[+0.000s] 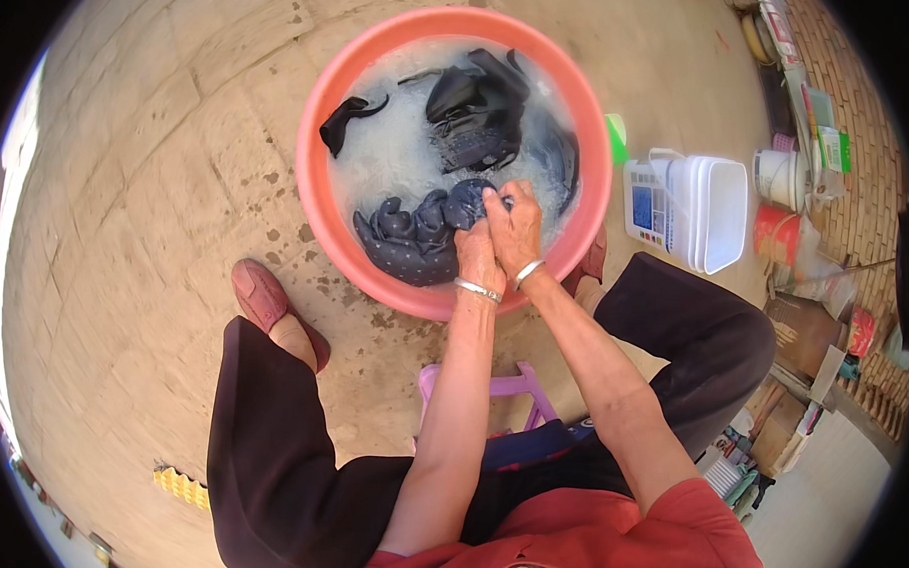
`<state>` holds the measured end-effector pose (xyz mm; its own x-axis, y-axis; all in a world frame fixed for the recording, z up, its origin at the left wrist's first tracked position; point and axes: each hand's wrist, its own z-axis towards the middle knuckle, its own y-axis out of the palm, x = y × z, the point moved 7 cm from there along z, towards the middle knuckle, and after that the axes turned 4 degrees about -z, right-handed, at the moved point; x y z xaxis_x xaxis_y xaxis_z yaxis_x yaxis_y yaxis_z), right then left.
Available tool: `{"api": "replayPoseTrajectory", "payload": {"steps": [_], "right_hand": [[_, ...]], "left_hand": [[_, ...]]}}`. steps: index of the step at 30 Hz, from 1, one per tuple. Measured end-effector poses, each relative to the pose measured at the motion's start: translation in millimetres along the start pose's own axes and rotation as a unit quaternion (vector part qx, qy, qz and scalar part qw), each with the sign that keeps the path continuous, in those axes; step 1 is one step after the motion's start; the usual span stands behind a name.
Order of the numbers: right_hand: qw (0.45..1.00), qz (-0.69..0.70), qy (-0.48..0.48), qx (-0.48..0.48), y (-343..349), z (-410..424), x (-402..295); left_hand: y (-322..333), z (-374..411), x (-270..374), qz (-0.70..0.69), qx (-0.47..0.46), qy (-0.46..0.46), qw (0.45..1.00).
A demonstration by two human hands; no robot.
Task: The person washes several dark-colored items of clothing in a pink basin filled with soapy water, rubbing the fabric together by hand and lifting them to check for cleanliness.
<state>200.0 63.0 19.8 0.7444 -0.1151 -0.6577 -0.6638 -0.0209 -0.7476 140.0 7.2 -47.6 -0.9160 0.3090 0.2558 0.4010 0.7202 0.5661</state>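
Observation:
A round coral-pink plastic basin (319,236) stands on the ground between my feet, holding cloudy, sudsy water (386,147). My left hand (477,253) and my right hand (518,220) are pressed together over its near side. Both grip a dark, white-dotted wet cloth (412,259), which bulges up in folds to the left of my fingers. Part of that cloth is hidden under the hands. Farther back, a black garment (482,118) lies half submerged, with a small black piece (344,122) at the left wall. Dark fabric (559,160) also rests along the right side.
Right of the basin are a white plastic bucket (722,214) and a green-and-white object (616,138). Beyond them, a white tub (777,176), a red container (777,234) and clutter line a brick wall (845,67). A purple plastic stool (510,386) shows beneath my arms.

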Motion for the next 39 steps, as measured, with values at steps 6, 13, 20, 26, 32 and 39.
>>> {"api": "replayPoseTrajectory", "payload": {"steps": [6,13,20,26,32,39], "right_hand": [[1.000,0.007,0.005,-0.003,-6.0,-9.0,-13.3],[0.992,-0.069,0.098,0.024,-19.2,24.5,33.0],[0.997,0.009,-0.072,0.021,-15.2,-42.0,-66.1],[0.989,-0.068,0.122,0.057,-27.2,43.2,49.3],[0.997,-0.028,0.074,0.002,-25.6,-30.2,-18.4],[0.990,-0.075,0.100,0.066,-12.0,46.1,52.3]], "left_hand": [[-1.4,1.0,12.1,0.030,0.021,0.047,0.998],[7.7,-2.1,-22.7,-0.023,-0.004,0.012,1.000],[-30.0,19.4,35.7,0.366,-0.044,0.309,0.877],[17.6,-12.9,-19.5,-0.030,0.024,0.004,0.999],[-14.2,22.8,-3.0,0.178,0.047,-0.001,0.983],[13.0,-4.1,-5.8,-0.071,0.045,0.005,0.996]]}}
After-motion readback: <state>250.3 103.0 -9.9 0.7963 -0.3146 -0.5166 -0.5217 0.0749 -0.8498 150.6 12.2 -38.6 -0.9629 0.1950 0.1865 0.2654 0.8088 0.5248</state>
